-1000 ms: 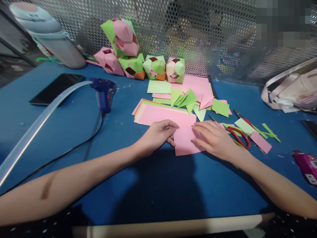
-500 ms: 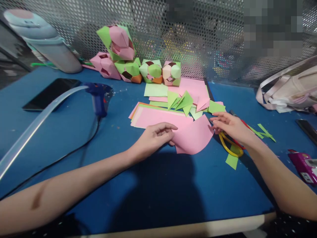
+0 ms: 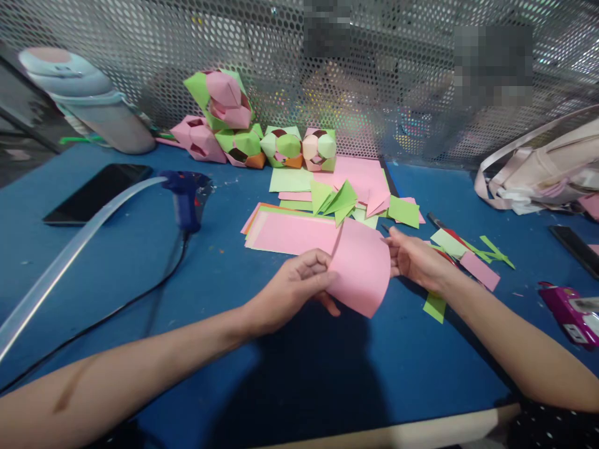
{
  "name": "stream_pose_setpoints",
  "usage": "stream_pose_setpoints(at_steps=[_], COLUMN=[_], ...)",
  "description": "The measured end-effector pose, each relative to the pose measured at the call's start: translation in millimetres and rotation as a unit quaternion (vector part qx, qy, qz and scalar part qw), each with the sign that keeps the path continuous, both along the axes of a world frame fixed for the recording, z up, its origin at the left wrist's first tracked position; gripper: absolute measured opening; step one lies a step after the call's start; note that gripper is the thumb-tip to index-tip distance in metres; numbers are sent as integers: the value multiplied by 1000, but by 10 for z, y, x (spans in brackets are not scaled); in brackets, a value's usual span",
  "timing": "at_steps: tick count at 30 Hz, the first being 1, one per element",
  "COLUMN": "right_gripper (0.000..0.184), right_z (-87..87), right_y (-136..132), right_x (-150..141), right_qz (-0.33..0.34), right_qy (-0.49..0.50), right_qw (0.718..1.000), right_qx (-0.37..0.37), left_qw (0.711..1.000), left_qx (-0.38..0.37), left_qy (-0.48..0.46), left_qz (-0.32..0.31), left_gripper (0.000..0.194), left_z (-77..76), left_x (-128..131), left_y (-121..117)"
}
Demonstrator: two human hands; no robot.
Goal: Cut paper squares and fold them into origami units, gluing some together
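A sheet of pink paper [image 3: 359, 267] bends into a curve between my two hands, raised in front of the paper stack. My left hand [image 3: 304, 284] pinches its left edge, thumb in front and fingers behind. At the right edge, my right hand [image 3: 414, 257] has its fingers closed against the paper, partly hidden by it. Behind lies a stack of pink, orange and green sheets [image 3: 290, 234]. Folded green pieces [image 3: 339, 201] rest on more paper farther back. Scissors with red parts lie partly hidden beneath my right hand, with pale green [image 3: 448, 242] and pink strips [image 3: 480, 270] on them.
Folded paper balls [image 3: 241, 146] line the back against a perforated metal screen [image 3: 397, 93]. At left are a blue glue gun [image 3: 187, 199] with a clear glue stick, a phone [image 3: 96, 193] and a bottle [image 3: 103, 106]. A bag [image 3: 552, 162] and purple box [image 3: 571, 315] are right.
The pink sheet has come up and nearer, and is more curved. My right hand has moved in and down to its right edge. Pale green and pink strips now lie by the scissors.
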State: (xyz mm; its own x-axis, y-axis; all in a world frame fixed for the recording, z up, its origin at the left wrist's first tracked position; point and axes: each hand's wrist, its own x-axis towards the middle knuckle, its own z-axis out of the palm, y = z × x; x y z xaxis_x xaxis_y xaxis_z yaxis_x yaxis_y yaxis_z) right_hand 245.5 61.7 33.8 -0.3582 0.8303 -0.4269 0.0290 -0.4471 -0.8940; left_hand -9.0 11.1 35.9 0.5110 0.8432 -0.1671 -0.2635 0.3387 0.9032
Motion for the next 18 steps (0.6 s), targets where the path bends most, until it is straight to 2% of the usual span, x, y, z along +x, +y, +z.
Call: stream_pose_setpoints(at_steps=[3,5,7,9,12,15,18], right_gripper=[26,25,25,24,23,26,18], right_z=[-29,-24,3,47,135,212,230], right_y=[-54,-65,-62,-57,-47,-20,2], right_x=[-131,-158,-147,-121,-85,-64,-77], right_qz=[-52,-49,-21,28,116,179,196], right_qy=[9,-3,-11,-32,-111,-217,-306], right_qw=[997,997,999,999,986,951,898], right_qx=[58,58,44,30,50,132,247], left_qw=[988,980,988,996,994,986,976], left_qx=[16,25,17,5,13,29,40], left_qy=[61,82,86,80,77,134,198], left_qz=[-144,-178,-123,-31,71,92,77], left_gripper=[19,27,32,30,25,19,15], left_z=[55,61,24,-45,-145,-188,-194], left_x=[25,37,46,46,23,-3,5], left_y=[-57,-48,3,83,201,256,248])
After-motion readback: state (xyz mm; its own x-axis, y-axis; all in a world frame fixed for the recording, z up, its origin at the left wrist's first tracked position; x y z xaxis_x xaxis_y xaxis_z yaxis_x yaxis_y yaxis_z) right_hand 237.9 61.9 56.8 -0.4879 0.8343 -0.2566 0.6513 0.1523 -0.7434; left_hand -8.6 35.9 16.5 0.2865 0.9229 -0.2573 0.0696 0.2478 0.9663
